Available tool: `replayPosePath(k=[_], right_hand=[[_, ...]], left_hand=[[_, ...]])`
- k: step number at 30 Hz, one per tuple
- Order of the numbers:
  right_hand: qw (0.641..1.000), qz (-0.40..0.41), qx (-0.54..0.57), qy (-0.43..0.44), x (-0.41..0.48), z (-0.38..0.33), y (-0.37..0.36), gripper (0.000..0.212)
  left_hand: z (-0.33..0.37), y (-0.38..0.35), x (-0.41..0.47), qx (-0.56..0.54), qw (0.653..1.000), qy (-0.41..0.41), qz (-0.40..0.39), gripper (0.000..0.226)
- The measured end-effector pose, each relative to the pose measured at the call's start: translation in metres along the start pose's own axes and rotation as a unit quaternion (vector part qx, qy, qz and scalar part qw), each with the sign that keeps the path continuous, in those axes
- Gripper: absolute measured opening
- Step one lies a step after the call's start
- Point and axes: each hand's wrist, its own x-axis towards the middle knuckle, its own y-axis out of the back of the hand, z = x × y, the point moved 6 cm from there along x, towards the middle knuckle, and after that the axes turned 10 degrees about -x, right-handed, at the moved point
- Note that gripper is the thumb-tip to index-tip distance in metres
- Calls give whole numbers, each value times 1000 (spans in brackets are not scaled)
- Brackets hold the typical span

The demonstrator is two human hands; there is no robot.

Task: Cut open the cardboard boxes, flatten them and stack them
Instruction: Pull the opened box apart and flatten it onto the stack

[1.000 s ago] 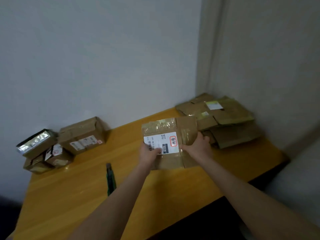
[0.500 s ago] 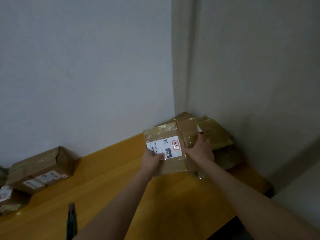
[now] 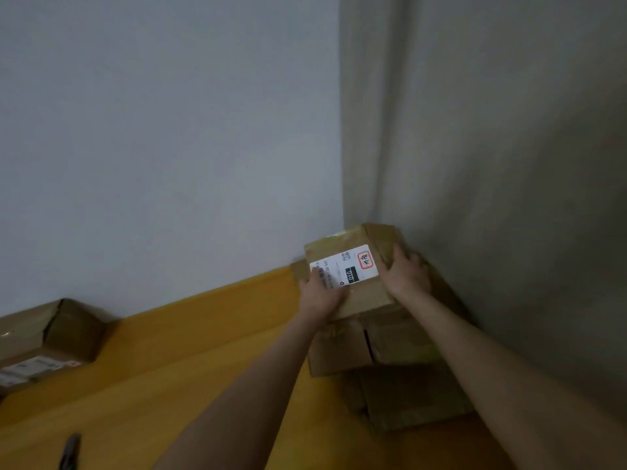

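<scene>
From the head camera, two bare arms reach out over a yellow wooden desk (image 3: pixel 203 351) into the corner where two walls meet.

Both hands hold one flat box (image 3: pixel 364 293). It is brown, with shiny tape on it and a white label (image 3: pixel 344 266) on top. The label has a red stamp, a black patch and a bar code.

The left hand (image 3: pixel 320 295) grips the left edge of the flat box. Its thumb lies on top, over the end of the label with the bar code. Its other fingers are under the box and cannot be seen.

The right hand (image 3: pixel 409 273) grips the right edge. Its fingers (image 3: pixel 419 266) curl round that edge.

The flat box is right over a pile of flat boxes (image 3: pixel 400 347) in the corner of the desk, close to both walls. I cannot tell if it touches the pile or is just above it. The pile is brown, and its pieces stick out at the front and to the right.

Far to the left, against the back wall, sits a closed box (image 3: pixel 51 334). It is brown and has a white label on its front side. It is well apart from the pile.

At the bottom left, a dark thin tool (image 3: pixel 69 451) lies on the desk. It is blurry and only part of it shows.
</scene>
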Motion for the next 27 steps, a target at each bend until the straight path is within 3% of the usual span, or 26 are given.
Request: replayPosePath(k=[3,9,13,17,21,27], right_hand=[[995,-68,-36,65,24,-8,-25,50],[982,-124,-121,81,32,-10,-54,53],[977,-76,-172,103,31,-32,-44,54],[964,-17,-206,168,8,-76,-32,51],[954,-4,-206,219,-38,-129,-33,51],[940,-4,-195,279,-135,-211,-61,50]], left_hand=[[-1,-23,22,96,995,3,-26,73],[-12,-29,41,199,979,32,-35,73],[-7,-6,38,235,972,-20,4,63],[-11,33,22,345,936,-49,43,72],[-21,85,-5,395,914,-53,72,75],[-56,189,-63,394,911,-50,114,71]])
